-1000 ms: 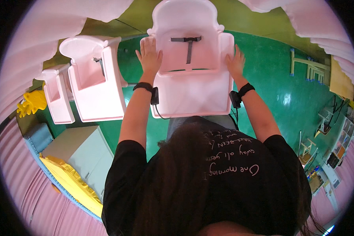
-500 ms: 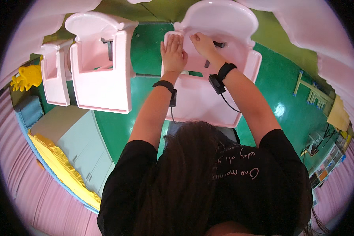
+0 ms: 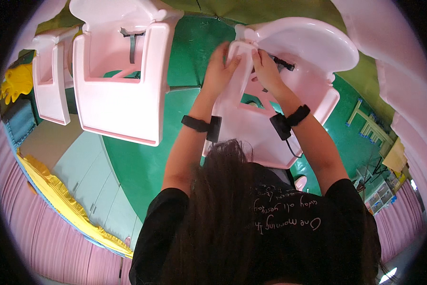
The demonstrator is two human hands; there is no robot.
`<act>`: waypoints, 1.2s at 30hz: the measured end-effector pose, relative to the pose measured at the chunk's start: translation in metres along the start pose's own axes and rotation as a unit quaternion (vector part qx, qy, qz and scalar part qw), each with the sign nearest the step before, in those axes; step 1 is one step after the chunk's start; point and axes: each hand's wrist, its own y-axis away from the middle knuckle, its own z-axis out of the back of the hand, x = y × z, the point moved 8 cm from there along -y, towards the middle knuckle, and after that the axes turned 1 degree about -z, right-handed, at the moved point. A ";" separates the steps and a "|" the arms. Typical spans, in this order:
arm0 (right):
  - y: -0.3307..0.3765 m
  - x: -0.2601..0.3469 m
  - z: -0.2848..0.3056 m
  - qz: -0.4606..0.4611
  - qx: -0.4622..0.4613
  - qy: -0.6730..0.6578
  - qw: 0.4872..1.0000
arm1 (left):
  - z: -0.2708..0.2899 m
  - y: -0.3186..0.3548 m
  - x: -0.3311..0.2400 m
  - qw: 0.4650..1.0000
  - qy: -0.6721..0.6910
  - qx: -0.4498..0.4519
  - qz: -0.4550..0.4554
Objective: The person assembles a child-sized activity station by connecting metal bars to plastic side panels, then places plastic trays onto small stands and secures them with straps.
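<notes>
A green floor [image 3: 142, 166] runs beneath three pale pink high chairs, with a yellow-edged mat at far left. The left chair [image 3: 49, 80] and middle chair [image 3: 123, 85] sit empty, grey straps hanging in the middle seat. At the right chair [image 3: 289, 71], the left hand [image 3: 218, 71] and right hand [image 3: 265, 71] pinch a white part by the black buckle [image 3: 282, 64], fingers curled narrowly around it.

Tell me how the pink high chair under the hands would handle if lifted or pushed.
The high chair looks like moulded plastic, so probably stiff and fairly light for its bulk. Its glossy surface may be slippery, though the left hand and right hand have edges to grip. It seems tall above the green floor, so a high push might tip it.
</notes>
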 end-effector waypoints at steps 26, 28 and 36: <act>-0.119 -0.025 -0.403 0.106 -0.069 -0.024 0.992 | 0.196 0.016 0.382 0.994 0.081 0.044 0.053; -0.133 -0.025 -0.414 0.098 -0.072 -0.010 0.993 | 0.200 0.008 0.398 0.991 0.094 0.061 0.079; -0.225 -0.022 -0.380 -0.014 -0.033 -0.047 0.998 | 0.144 -0.067 0.425 0.972 0.109 0.081 0.191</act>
